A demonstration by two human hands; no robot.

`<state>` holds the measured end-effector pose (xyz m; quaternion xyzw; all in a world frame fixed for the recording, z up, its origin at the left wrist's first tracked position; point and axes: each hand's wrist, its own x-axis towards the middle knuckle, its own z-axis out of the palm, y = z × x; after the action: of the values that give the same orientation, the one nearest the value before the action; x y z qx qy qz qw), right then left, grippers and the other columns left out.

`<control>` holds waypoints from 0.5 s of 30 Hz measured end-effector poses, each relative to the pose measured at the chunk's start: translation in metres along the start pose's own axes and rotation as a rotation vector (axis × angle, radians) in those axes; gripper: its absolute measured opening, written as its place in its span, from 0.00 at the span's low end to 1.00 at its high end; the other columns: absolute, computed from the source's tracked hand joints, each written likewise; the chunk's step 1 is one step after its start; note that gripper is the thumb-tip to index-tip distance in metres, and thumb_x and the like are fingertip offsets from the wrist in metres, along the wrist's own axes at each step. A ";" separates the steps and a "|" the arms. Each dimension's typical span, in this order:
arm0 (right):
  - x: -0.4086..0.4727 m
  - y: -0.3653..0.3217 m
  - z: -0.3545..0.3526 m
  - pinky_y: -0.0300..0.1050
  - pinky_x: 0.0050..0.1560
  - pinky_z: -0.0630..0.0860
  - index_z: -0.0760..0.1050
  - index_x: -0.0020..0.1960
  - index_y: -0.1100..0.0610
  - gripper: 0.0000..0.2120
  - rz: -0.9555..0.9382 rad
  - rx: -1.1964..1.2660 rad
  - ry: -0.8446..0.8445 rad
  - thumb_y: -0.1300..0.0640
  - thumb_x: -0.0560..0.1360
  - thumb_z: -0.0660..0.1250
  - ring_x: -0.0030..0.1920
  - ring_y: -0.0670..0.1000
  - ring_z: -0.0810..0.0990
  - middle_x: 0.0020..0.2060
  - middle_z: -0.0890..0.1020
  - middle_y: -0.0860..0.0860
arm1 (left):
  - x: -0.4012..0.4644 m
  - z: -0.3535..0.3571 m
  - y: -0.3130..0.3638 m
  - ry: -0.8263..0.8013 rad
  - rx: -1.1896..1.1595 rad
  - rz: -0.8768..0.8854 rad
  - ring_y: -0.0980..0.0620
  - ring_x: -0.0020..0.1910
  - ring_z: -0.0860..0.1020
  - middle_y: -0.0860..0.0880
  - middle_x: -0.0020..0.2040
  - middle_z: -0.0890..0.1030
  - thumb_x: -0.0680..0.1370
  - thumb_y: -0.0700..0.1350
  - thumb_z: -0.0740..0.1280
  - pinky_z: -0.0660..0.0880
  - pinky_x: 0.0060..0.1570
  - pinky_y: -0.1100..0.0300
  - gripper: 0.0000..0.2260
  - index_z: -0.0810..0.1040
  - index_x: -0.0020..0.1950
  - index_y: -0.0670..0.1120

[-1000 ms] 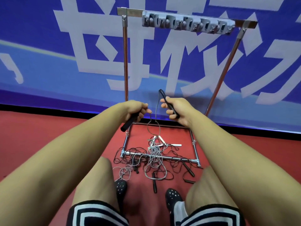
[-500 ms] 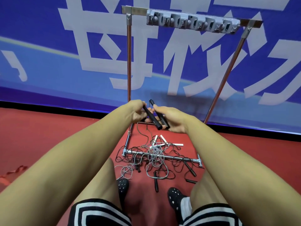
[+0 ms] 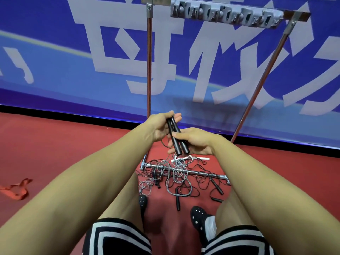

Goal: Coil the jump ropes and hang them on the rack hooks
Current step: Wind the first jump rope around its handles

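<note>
Two handles: black jump-rope handles (image 3: pixel 177 138) side by side, touching, tilted, upper ends toward the left hand, lower ends sticking out below the right hand.
Right hand: right hand (image 3: pixel 195 141) has thumb over the top and fingers (image 3: pixel 172 150) curled under the pair, clamped on both handles near their lower half.
Left hand: left hand (image 3: pixel 161 127) is at the upper ends; fingers mostly straight and loose, tips touching the handle tops, not wrapped round them.
Cord: thin black cord (image 3: pixel 164 143) drops from under the left hand toward the floor pile; exact path is hard to trace.
Pile: tangled ropes (image 3: pixel 176 173), grey and black, on the red floor (image 3: pixel 73 148) across the rack's base bar (image 3: pixel 204 174), just ahead of the black shoes (image 3: pixel 197 215). Loose black handles lie at the pile's near and right edges.
Rack: rack (image 3: pixel 149 57) stands against the blue banner; grey hook strip (image 3: pixel 224 15) on the top bar, nothing hanging on it.
Vs 1.0 s ago: hands were apart, one handle in each fist. Now the handles are together.
Vs 0.5 s ago: handles had just met, crossed between both hands. Now they sit parallel in the right hand's grip, and the left hand has let go and opened.
Other: red strap (image 3: pixel 15 188) on the floor near the left edge of view.
</note>
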<state>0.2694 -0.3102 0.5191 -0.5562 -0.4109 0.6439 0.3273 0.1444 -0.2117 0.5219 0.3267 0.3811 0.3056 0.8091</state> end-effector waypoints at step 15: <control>-0.010 0.011 -0.031 0.32 0.29 0.75 0.78 0.60 0.65 0.17 -0.224 0.508 -0.035 0.58 0.74 0.64 0.33 0.46 0.80 0.38 0.81 0.52 | 0.046 -0.029 -0.014 0.247 0.397 0.381 0.51 0.47 0.76 0.43 0.54 0.82 0.86 0.56 0.55 0.68 0.57 0.52 0.17 0.79 0.51 0.48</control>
<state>0.3016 -0.3190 0.5127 -0.3962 -0.3008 0.6955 0.5185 0.1479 -0.1769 0.4775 0.5046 0.4607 0.4088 0.6050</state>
